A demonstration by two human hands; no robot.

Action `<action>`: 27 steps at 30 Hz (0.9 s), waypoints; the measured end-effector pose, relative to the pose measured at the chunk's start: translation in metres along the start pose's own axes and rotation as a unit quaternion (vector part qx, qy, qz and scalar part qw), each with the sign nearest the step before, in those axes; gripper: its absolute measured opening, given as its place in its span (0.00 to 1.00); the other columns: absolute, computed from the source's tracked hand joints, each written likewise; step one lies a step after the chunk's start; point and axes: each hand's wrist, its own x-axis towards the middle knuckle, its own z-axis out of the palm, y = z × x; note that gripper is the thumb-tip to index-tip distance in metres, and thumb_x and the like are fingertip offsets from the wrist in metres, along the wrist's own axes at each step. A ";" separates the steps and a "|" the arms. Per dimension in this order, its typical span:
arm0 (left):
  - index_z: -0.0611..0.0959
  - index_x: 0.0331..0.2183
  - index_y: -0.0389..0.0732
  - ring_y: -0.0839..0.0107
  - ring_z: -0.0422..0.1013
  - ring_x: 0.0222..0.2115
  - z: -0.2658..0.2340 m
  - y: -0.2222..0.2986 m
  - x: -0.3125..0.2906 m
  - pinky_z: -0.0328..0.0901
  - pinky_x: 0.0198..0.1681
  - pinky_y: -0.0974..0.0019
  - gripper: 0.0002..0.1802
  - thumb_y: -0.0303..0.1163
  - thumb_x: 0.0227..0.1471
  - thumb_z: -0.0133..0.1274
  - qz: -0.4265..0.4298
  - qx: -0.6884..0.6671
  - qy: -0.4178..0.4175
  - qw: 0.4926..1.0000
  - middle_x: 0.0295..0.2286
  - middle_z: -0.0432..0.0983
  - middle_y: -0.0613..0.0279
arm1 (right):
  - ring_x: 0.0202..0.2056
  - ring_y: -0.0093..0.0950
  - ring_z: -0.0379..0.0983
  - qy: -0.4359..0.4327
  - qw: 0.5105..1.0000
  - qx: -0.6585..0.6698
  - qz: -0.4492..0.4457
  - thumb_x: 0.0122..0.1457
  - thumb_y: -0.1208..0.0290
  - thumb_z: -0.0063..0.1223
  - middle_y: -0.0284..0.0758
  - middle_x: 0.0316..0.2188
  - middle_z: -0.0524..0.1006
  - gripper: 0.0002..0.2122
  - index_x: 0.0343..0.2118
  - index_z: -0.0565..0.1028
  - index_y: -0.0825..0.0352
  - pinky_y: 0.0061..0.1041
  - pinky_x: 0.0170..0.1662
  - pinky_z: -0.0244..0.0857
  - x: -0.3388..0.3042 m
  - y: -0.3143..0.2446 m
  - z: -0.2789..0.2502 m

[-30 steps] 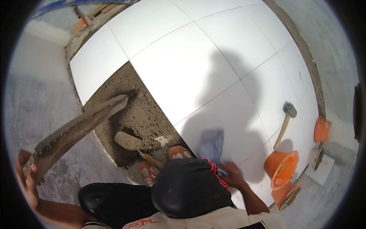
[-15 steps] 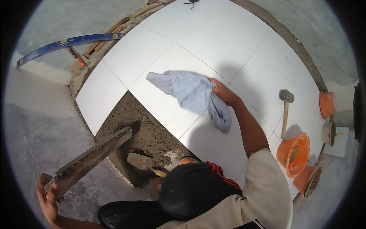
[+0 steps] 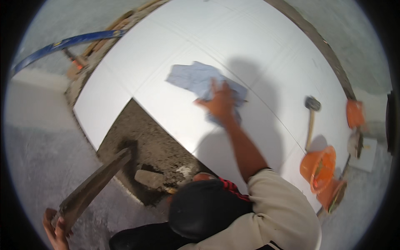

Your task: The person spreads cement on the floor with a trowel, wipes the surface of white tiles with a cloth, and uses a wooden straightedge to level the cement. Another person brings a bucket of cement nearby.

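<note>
My right hand [image 3: 220, 103] lies on a crumpled light-blue cloth [image 3: 187, 78], its fingers spread over the fabric. Under the cloth are white floor tiles [image 3: 166, 106]. At the lower left, my left hand [image 3: 57, 230] grips one end of a long mortar-caked board [image 3: 91, 185]. The board slants up to the right, its far end over a bed of grey wet mortar [image 3: 154, 135]. A trowel [image 3: 149, 179] rests on the mortar near my knee, its blade smeared grey.
A rubber mallet [image 3: 311, 116] lies on the tiles at right. Orange buckets [image 3: 308, 166] stand beside it, and another orange bucket [image 3: 355, 113] sits by the wall. A blue spirit level [image 3: 71, 42] leans at the far left near a hammer [image 3: 75, 60] and wood strips.
My right hand has gone from holding up the cloth by an edge to resting spread on top of it, farther left. The cloth is now flatter against the tiles. My left hand still holds the board.
</note>
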 end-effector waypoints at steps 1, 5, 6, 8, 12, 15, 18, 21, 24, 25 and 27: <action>0.80 0.42 0.35 0.74 0.66 0.22 -0.002 0.003 0.007 0.60 0.26 0.67 0.24 0.50 0.66 0.54 0.002 0.001 -0.013 1.000 0.22 0.72 0.65 | 0.70 0.64 0.49 0.034 0.996 -0.067 -0.055 0.53 0.34 0.63 0.52 0.74 0.52 0.49 0.74 0.57 0.52 0.77 0.63 0.47 -0.018 -0.019 0.029; 0.80 0.43 0.33 0.74 0.67 0.22 0.005 0.005 0.022 0.61 0.26 0.68 0.25 0.50 0.66 0.54 0.035 0.000 -0.040 0.999 0.22 0.73 0.64 | 0.74 0.52 0.45 0.065 0.966 -0.073 -0.240 0.68 0.50 0.49 0.36 0.74 0.58 0.26 0.69 0.65 0.39 0.65 0.68 0.49 -0.043 -0.025 0.100; 0.80 0.43 0.33 0.74 0.67 0.22 0.006 0.007 0.025 0.61 0.26 0.68 0.25 0.50 0.66 0.54 0.039 0.005 -0.041 0.998 0.21 0.73 0.64 | 0.72 0.48 0.52 0.139 0.937 -0.179 -0.267 0.67 0.58 0.49 0.35 0.73 0.61 0.25 0.67 0.68 0.40 0.63 0.67 0.53 -0.047 -0.023 0.093; 0.80 0.43 0.33 0.74 0.67 0.22 0.010 0.015 0.033 0.61 0.26 0.68 0.25 0.50 0.66 0.54 0.040 0.016 -0.045 0.998 0.22 0.73 0.64 | 0.63 0.45 0.64 0.151 0.959 -0.134 -0.201 0.64 0.62 0.52 0.36 0.67 0.68 0.28 0.68 0.67 0.40 0.64 0.59 0.60 -0.038 0.005 0.061; 0.80 0.45 0.33 0.74 0.68 0.22 0.004 0.008 0.044 0.61 0.26 0.68 0.26 0.51 0.66 0.53 0.069 0.009 -0.059 0.996 0.23 0.74 0.64 | 0.58 0.45 0.69 0.295 0.909 -0.291 -0.031 0.66 0.54 0.54 0.37 0.62 0.73 0.29 0.71 0.64 0.43 0.64 0.53 0.62 -0.017 0.124 0.003; 0.80 0.45 0.34 0.75 0.67 0.22 0.008 -0.002 0.045 0.60 0.26 0.69 0.27 0.52 0.66 0.52 0.083 -0.006 -0.036 0.996 0.23 0.74 0.64 | 0.61 0.51 0.68 0.312 0.927 -0.180 0.103 0.60 0.49 0.62 0.44 0.64 0.70 0.37 0.72 0.60 0.37 0.63 0.58 0.63 -0.016 0.219 -0.052; 0.80 0.45 0.35 0.75 0.66 0.23 0.011 0.001 0.046 0.60 0.26 0.69 0.27 0.53 0.67 0.51 0.087 0.003 -0.047 0.995 0.24 0.74 0.65 | 0.61 0.56 0.68 0.137 0.966 -0.060 0.209 0.56 0.51 0.67 0.51 0.61 0.71 0.40 0.71 0.61 0.38 0.52 0.63 0.64 -0.045 0.265 -0.107; 0.80 0.45 0.38 0.76 0.65 0.22 0.009 -0.002 0.047 0.59 0.27 0.68 0.26 0.53 0.66 0.51 0.081 0.002 -0.041 0.996 0.23 0.73 0.66 | 0.64 0.52 0.66 0.056 0.989 -0.103 0.086 0.58 0.56 0.65 0.53 0.59 0.74 0.37 0.71 0.63 0.55 0.43 0.66 0.61 -0.136 0.307 -0.101; 0.80 0.46 0.37 0.73 0.67 0.23 0.001 -0.012 0.041 0.60 0.26 0.65 0.27 0.55 0.66 0.50 0.043 0.025 -0.030 0.998 0.24 0.74 0.63 | 0.64 0.49 0.67 -0.467 0.876 -0.120 0.009 0.57 0.59 0.65 0.50 0.59 0.74 0.34 0.67 0.69 0.55 0.48 0.65 0.61 -0.278 0.277 -0.125; 0.80 0.47 0.37 0.73 0.67 0.22 -0.003 -0.016 0.042 0.60 0.26 0.66 0.28 0.54 0.66 0.51 0.043 0.027 -0.022 0.998 0.24 0.74 0.63 | 0.63 0.47 0.69 -0.712 0.669 -0.213 0.016 0.54 0.62 0.65 0.49 0.58 0.74 0.34 0.67 0.70 0.48 0.51 0.63 0.62 -0.301 0.245 -0.158; 0.78 0.50 0.35 0.73 0.67 0.22 -0.005 -0.033 0.041 0.61 0.25 0.67 0.29 0.53 0.66 0.51 0.053 0.026 0.016 0.998 0.26 0.74 0.61 | 0.66 0.42 0.67 -0.749 0.638 -0.179 0.008 0.47 0.66 0.65 0.40 0.65 0.72 0.40 0.68 0.68 0.40 0.47 0.67 0.61 -0.375 0.280 -0.192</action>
